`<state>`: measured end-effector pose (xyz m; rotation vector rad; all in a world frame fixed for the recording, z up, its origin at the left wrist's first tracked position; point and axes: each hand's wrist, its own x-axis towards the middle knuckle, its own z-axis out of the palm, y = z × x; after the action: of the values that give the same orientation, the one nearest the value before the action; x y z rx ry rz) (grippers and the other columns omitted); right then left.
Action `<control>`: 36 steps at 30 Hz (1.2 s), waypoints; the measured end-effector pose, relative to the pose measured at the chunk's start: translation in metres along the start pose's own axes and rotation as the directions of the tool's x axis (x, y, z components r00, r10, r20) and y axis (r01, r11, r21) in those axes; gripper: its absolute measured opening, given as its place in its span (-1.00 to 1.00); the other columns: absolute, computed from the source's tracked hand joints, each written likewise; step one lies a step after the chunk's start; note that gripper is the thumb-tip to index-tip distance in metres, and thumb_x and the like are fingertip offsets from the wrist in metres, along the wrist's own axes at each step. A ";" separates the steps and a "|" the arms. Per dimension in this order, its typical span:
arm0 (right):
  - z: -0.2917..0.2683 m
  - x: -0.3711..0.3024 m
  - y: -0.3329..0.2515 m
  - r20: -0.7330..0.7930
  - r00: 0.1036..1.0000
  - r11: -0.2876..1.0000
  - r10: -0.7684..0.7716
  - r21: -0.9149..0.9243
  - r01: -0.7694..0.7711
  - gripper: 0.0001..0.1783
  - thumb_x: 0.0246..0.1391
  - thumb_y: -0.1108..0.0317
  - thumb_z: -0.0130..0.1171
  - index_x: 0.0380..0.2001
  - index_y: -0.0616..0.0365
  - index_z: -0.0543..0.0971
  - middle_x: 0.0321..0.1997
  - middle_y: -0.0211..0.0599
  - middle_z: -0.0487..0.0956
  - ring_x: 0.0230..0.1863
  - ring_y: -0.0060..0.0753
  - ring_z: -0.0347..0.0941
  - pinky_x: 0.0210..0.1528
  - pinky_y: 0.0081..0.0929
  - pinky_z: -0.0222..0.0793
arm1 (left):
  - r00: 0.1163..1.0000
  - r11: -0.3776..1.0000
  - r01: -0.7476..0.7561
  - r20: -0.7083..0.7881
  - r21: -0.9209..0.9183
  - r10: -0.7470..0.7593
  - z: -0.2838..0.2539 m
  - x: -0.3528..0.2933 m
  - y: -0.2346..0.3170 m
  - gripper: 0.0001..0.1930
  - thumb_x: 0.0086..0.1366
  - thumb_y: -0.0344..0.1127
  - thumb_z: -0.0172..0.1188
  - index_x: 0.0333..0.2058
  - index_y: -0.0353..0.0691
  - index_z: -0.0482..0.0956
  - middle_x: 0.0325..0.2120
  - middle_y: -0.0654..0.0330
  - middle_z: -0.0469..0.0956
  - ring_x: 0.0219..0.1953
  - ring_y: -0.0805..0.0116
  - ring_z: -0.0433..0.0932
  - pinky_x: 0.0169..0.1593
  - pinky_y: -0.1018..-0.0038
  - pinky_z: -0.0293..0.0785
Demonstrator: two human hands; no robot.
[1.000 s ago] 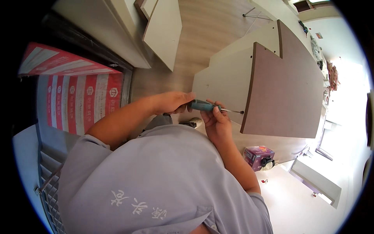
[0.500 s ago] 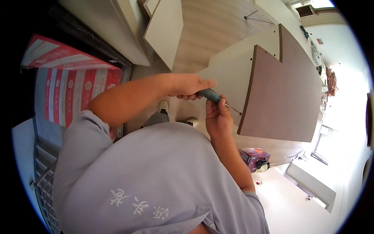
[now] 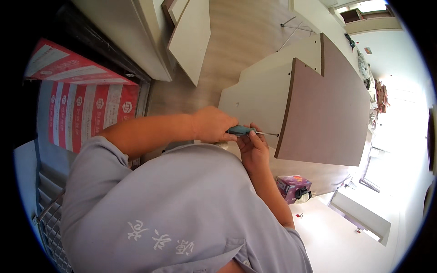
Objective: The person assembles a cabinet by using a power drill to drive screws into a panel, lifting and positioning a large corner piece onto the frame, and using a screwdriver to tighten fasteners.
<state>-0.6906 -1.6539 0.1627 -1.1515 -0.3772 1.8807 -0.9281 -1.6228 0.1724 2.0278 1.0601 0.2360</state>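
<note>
A screwdriver (image 3: pixel 241 130) with a teal handle and thin metal shaft lies nearly level across the view. My left hand (image 3: pixel 213 124) is wrapped around the handle's rear end. With bent fingers, my right hand (image 3: pixel 255 150) holds the front of the handle, thumb and fingertips close to the shaft. The shaft's tip meets a small dark hole or fitting (image 3: pixel 277 134) on a cream-white board (image 3: pixel 259 100), beside where a brown panel (image 3: pixel 325 118) joins it. More dark holes show along that joint. Whether a screw sits under the tip is too small to tell.
A purple box (image 3: pixel 293 187) with something black and pale on it stands right of my right forearm. Loose boards (image 3: pixel 191 43) lean at the upper left, near red-and-white striped sheeting (image 3: pixel 93 111). A thin metal stand (image 3: pixel 296 29) is on the floor (image 3: pixel 236 41) beyond the cabinet piece.
My left hand has come down and closed around the handle's end. The screwdriver has swung from a slant to nearly level, its tip staying at the hole. The view has shifted slightly.
</note>
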 end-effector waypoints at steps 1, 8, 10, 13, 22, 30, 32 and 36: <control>0.000 0.000 0.000 -0.007 1.000 1.000 -0.007 -0.012 0.007 -0.67 0.39 0.38 0.15 0.17 0.12 0.43 0.11 -0.19 0.59 0.11 -0.16 0.59 0.13 -0.14 0.59 | 0.998 0.993 0.054 0.035 -0.106 -0.051 -0.002 0.001 0.001 -0.51 0.44 0.19 0.14 -0.04 -0.16 0.60 -0.39 0.10 0.65 -0.32 -0.01 0.62 -0.22 0.10 0.53; -0.006 -0.018 -0.011 0.005 0.997 0.968 0.079 -0.241 -0.075 -0.65 0.42 0.29 0.12 0.19 0.11 0.45 -0.02 -0.24 0.64 -0.01 -0.27 0.61 -0.04 -0.31 0.52 | 0.749 0.334 0.626 0.662 -0.705 -0.006 -0.027 0.039 -0.016 -0.56 0.43 0.15 0.17 -0.11 -0.14 0.59 -0.47 0.12 0.62 -0.43 0.02 0.61 -0.28 0.11 0.51; -0.024 -0.031 -0.011 -0.031 0.994 0.947 0.108 -0.299 -0.112 -0.66 0.41 0.27 0.12 0.17 0.13 0.47 -0.02 -0.24 0.65 -0.03 -0.29 0.60 -0.03 -0.32 0.52 | 0.861 0.673 0.403 0.506 -0.620 -0.050 -0.029 0.038 -0.014 -0.59 0.40 0.12 0.20 -0.12 -0.13 0.58 -0.46 0.09 0.62 -0.42 0.00 0.62 -0.29 0.10 0.51; -0.060 -0.048 -0.005 -0.123 0.986 0.961 0.115 -0.237 -0.142 -0.66 0.41 0.26 0.13 0.15 0.16 0.49 -0.03 -0.24 0.65 -0.04 -0.31 0.61 -0.04 -0.33 0.52 | 0.984 0.995 -0.088 0.158 0.047 0.079 -0.025 0.029 0.002 -0.62 0.36 0.09 0.22 -0.14 -0.11 0.56 -0.43 0.04 0.64 -0.39 -0.07 0.64 -0.27 0.07 0.52; -0.027 -0.015 0.005 0.092 0.984 0.988 0.150 0.017 -0.152 -0.62 0.41 0.15 0.16 0.12 0.16 0.50 0.13 -0.19 0.56 0.14 -0.16 0.51 0.24 -0.10 0.44 | 0.980 0.960 0.101 0.138 0.263 -0.141 -0.010 0.014 0.033 -0.58 0.29 0.09 0.26 -0.11 -0.13 0.56 -0.30 0.01 0.69 -0.24 -0.09 0.68 -0.16 0.01 0.57; 0.038 0.035 -0.011 -0.184 0.976 0.825 0.121 0.565 0.004 -0.66 0.45 0.04 0.05 -0.32 0.07 0.42 -0.64 -0.49 0.19 -0.55 -0.40 0.19 -0.25 -0.18 0.36 | 0.673 0.591 0.675 0.698 -0.443 -0.246 -0.035 0.037 0.029 -0.63 0.38 0.06 0.24 -0.21 -0.16 0.57 -0.52 0.31 0.51 -0.63 0.51 0.29 -0.54 0.51 0.23; 0.042 0.035 -0.015 -0.178 0.977 0.794 0.114 0.607 0.018 -0.63 0.43 -0.01 0.05 -0.34 0.05 0.42 -0.64 -0.48 0.19 -0.57 -0.41 0.19 -0.28 -0.18 0.34 | 0.579 0.357 0.800 0.776 -0.482 -0.250 -0.037 0.040 0.038 -0.70 0.41 -0.01 0.25 -0.21 -0.13 0.57 -0.61 0.36 0.41 -0.70 0.57 0.13 -0.61 0.54 0.04; 0.045 0.033 -0.023 -0.192 0.969 0.733 0.156 0.681 0.017 -0.59 0.41 -0.05 0.04 -0.39 0.02 0.44 -0.67 -0.50 0.19 -0.60 -0.45 0.16 -0.43 -0.31 0.24 | 0.541 0.441 0.799 0.809 -0.409 -0.230 -0.034 0.049 0.035 -0.76 0.35 -0.09 0.32 -0.36 -0.09 0.53 -0.72 0.42 0.22 -0.70 0.56 0.10 -0.61 0.49 -0.05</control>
<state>-0.7221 -1.6065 0.1819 -0.8572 0.4814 1.6837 -0.8934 -1.5774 0.2108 0.7406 0.8795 -0.3571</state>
